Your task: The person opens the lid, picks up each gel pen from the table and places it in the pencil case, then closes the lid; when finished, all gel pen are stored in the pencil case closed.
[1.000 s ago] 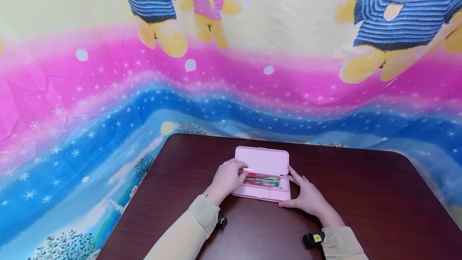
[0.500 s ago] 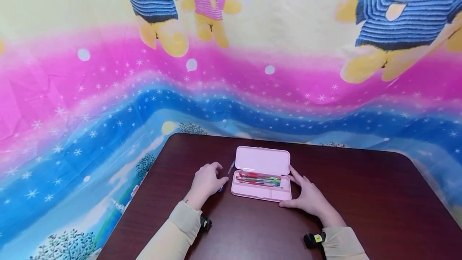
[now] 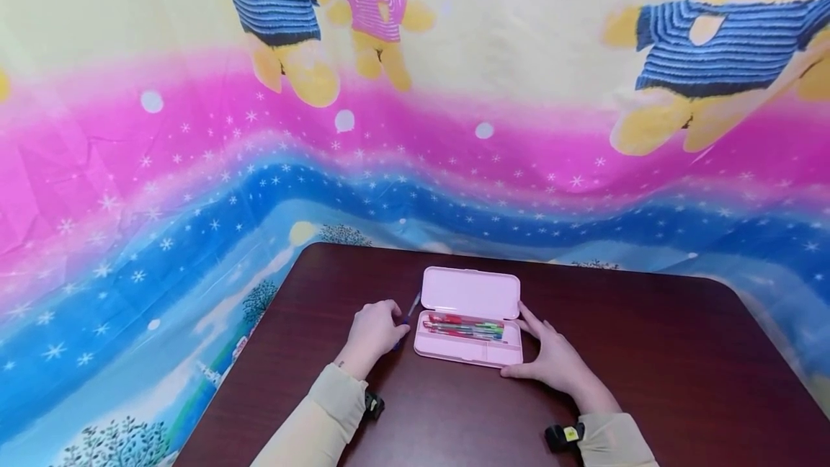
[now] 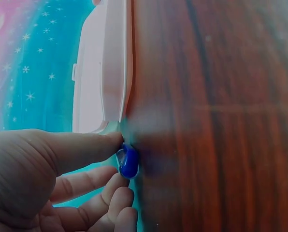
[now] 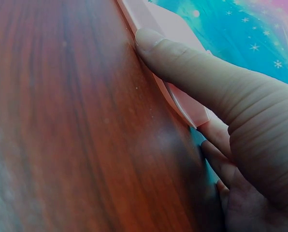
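Note:
A pink pencil case (image 3: 447, 353) stands with its lid (image 3: 470, 292) raised on the dark table. Several pens (image 3: 463, 326) with red, green and clear parts lie in its long compartment. Left of the case, a blue-capped pen (image 3: 413, 305) lies slanted on the table. My left hand (image 3: 371, 334) pinches its blue end (image 4: 129, 162) between thumb and fingers, which the left wrist view shows up close. At the case's right end, my right hand (image 3: 554, 359) holds it, thumb (image 5: 182, 60) along the front edge and fingers by the back corner.
The brown wooden table (image 3: 648, 352) has rounded far corners. Behind it hangs a patterned cloth (image 3: 480, 186) with bears and snowflakes. A black wrist camera (image 3: 563, 437) sits at the right sleeve and another (image 3: 373, 405) at the left.
My left hand has moved left, off the inside of the case to the blue-capped pen beside it, and now pinches that pen. The right hand has kept its place on the case.

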A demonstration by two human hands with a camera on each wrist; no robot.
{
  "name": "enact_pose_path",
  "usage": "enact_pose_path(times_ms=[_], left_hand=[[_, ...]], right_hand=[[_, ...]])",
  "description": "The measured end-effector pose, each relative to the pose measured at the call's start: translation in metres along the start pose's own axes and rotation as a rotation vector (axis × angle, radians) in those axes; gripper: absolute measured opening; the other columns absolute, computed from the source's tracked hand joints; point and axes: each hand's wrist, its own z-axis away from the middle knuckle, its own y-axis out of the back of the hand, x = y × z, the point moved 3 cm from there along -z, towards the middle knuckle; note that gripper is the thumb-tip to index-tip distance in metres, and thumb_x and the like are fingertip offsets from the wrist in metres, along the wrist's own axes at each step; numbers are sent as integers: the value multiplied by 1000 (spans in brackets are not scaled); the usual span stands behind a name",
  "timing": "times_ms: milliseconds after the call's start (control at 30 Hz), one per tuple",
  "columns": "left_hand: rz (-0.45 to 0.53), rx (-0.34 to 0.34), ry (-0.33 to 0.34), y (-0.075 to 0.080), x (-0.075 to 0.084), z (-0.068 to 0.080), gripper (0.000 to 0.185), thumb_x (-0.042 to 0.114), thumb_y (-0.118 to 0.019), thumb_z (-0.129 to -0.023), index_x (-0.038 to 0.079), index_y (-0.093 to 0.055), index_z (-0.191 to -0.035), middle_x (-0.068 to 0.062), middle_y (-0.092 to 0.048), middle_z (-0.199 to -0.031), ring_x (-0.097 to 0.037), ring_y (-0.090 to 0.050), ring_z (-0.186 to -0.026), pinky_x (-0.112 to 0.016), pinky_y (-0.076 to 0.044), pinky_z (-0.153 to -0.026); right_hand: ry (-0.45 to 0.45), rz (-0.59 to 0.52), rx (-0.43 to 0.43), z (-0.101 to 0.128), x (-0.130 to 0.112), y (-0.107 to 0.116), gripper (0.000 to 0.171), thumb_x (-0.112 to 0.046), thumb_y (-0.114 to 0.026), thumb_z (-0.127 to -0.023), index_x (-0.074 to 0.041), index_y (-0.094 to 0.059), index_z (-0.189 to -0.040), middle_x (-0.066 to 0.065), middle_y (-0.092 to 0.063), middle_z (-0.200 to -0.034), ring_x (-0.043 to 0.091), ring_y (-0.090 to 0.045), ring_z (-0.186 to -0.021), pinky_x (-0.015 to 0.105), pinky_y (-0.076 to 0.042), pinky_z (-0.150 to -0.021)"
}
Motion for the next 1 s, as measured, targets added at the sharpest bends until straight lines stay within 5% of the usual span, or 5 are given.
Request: enact_pose_path(times_ms=[567,833,1000], left_hand=[[8,-26,21,-3,-2,-7,12,26,-88,-92,14,-84,-92,-1,-80,-89,-23,-72,-85,-45,-63,-85],[101,120,2,16,-8,-8,7,22,-86,-91,16,-82,-92,5,-73,-77,-15,-64,-72,-39,-57,-73],[190,215,-125,28,2,-9,7,25,-85,-93,19,-83,-97,6,-75,-83,-11,-67,-76,-37,-58,-76]], right_hand=[[5,3,3,1,0,-1,144,-65,-98,-71,-22,-13,-179,4,-62,-163,67,-23,-160,83,-30,-123],[24,0,14,0,-2,1,143,-64,-99,-71,-20,-15,-179,5,-63,-162,67,-24,-160,83,-30,-122],[22,-2,16,1,-2,1,143,-64,-99,-71,-20,-15,-179,5,-63,-162,67,-24,-160,83,-30,-122]])
